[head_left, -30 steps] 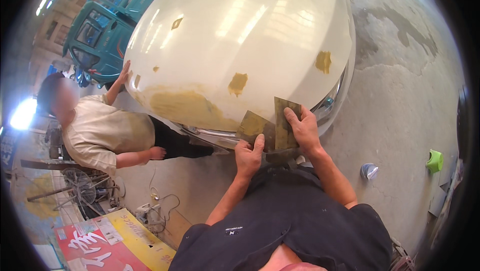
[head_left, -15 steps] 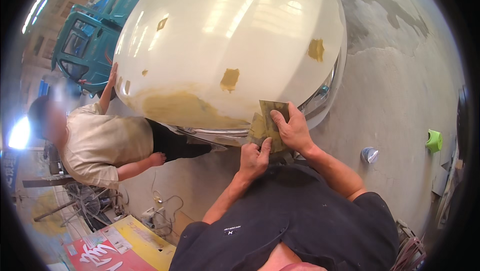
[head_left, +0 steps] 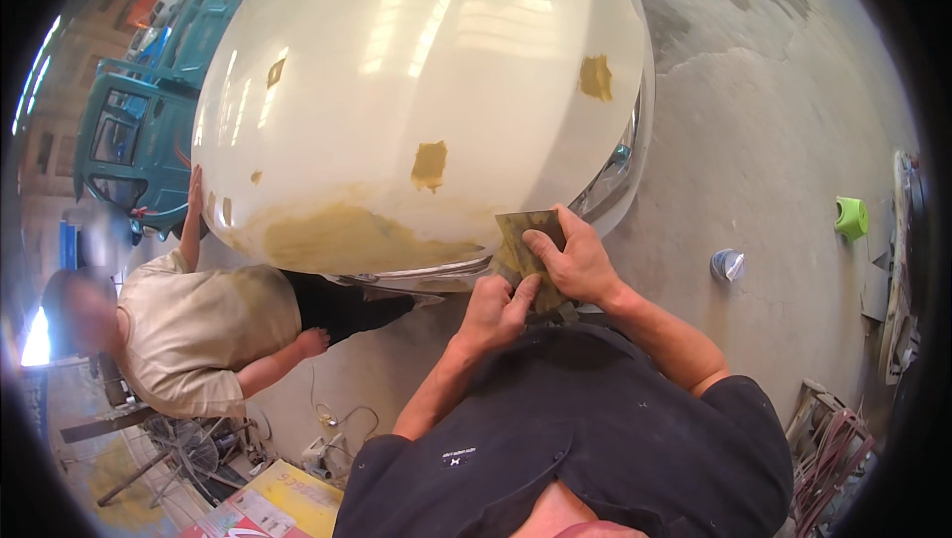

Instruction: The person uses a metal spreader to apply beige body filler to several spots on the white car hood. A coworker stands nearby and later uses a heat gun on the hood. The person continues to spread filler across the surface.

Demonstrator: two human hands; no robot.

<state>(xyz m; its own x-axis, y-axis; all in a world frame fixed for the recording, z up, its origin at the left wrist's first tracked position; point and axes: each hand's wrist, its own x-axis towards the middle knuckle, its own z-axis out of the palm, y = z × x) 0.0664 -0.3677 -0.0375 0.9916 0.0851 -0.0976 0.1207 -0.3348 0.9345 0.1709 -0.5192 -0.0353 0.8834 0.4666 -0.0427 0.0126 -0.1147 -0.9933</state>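
Note:
My right hand [head_left: 583,265] grips a thin flat putty spreader [head_left: 526,225], thumb on its face. A second putty-smeared spreader [head_left: 508,262] is pinched in my left hand [head_left: 496,310], its thumb pressed along it. The two blades overlap, both stained olive-yellow, just off the front edge of a white car's bonnet [head_left: 337,131]. Along that edge runs a broad smear of yellow-brown filler [head_left: 357,238]. Smaller filler patches dot the bonnet, among them a square patch [head_left: 429,166] and a right-hand patch [head_left: 596,78]. The blades' lower parts are partly hidden by my fingers.
At the left another person [head_left: 208,330] stands with one hand against the bonnet's side. A teal truck [head_left: 139,136] is behind them. To the right, a small tin [head_left: 727,264] and a green stool [head_left: 851,218] are on the floor. A cable [head_left: 347,411] lies at lower left.
The car and the other person have shifted left in view as my head turned. My right hand's spreader has tilted and slid further over the left one; both hands keep their grip.

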